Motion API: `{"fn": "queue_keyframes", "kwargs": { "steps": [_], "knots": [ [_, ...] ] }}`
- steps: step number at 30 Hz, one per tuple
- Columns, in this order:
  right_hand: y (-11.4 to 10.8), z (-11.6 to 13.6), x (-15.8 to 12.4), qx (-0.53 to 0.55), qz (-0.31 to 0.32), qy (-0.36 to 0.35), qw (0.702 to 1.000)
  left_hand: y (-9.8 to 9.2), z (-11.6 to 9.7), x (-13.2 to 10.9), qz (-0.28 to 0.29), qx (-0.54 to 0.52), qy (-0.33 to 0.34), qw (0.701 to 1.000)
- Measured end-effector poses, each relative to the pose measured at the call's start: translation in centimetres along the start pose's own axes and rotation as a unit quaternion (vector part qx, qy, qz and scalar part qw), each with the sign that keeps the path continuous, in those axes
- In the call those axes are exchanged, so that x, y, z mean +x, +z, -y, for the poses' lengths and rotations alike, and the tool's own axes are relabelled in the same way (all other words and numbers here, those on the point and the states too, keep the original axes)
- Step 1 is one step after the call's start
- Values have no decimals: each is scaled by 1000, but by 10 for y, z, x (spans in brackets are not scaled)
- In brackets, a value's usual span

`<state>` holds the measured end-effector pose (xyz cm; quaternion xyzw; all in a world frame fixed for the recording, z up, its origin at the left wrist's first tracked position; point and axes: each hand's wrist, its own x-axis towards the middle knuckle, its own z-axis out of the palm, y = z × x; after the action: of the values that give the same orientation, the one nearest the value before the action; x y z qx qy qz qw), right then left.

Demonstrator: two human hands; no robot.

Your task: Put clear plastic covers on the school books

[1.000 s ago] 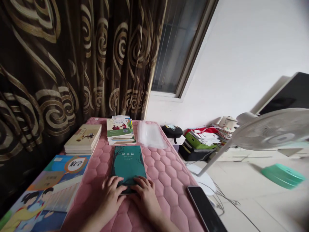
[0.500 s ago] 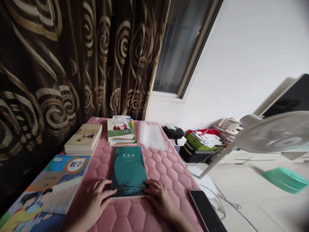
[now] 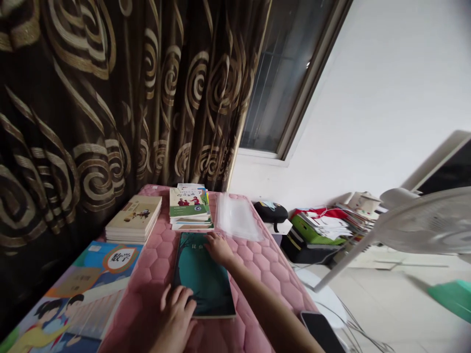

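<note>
A dark green-teal book (image 3: 202,279) lies flat, cover up, its title in white characters partly covered by my right hand. My left hand (image 3: 176,309) rests at the book's lower left edge, fingers apart and bent, the tips touching the cover. Across the upper right corner of the same book lies my right hand (image 3: 220,249), fingers extended toward the top edge. A pink quilted mattress (image 3: 253,264) is underneath.
Left are a large maths textbook (image 3: 99,294) and a stack of beige books (image 3: 136,218). Behind stand a pile of booklets (image 3: 189,208) and clear plastic covers (image 3: 237,218). A phone (image 3: 322,333) lies at the right edge. A white fan (image 3: 423,220) stands beyond.
My right hand has moved from the book's lower right side up to its top right corner. My left hand has stayed near the lower left edge. The view has shifted slightly.
</note>
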<state>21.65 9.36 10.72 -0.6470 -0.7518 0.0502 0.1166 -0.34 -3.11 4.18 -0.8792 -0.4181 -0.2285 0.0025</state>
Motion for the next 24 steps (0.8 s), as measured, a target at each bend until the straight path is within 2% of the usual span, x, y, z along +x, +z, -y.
{"fn": "queue_keyframes", "kwargs": {
  "steps": [3, 7, 9, 12, 15, 19, 24],
  "knots": [
    [7, -3, 32, -17, 12, 29, 999, -4, -5, 6, 46, -4, -16, 999],
    [11, -8, 44, -31, 27, 38, 998, -14, -6, 10, 95, -2, -26, 995],
    [10, -9, 44, -36, 32, 39, 998, -12, -2, 8, 93, -2, -27, 995],
    [4, -9, 41, -40, 39, 50, 997, -2, 9, 0, 56, 1, -30, 998],
    [-4, -12, 29, -42, 43, 71, 996, 4, 30, -12, 1, 18, -42, 999],
    [-12, -19, -5, -38, 42, 113, 992, -6, 66, -19, -31, 41, -104, 993],
    [-11, -32, -62, -25, 27, 185, 982, -14, 106, 10, -22, 12, -167, 986]
  ]
}}
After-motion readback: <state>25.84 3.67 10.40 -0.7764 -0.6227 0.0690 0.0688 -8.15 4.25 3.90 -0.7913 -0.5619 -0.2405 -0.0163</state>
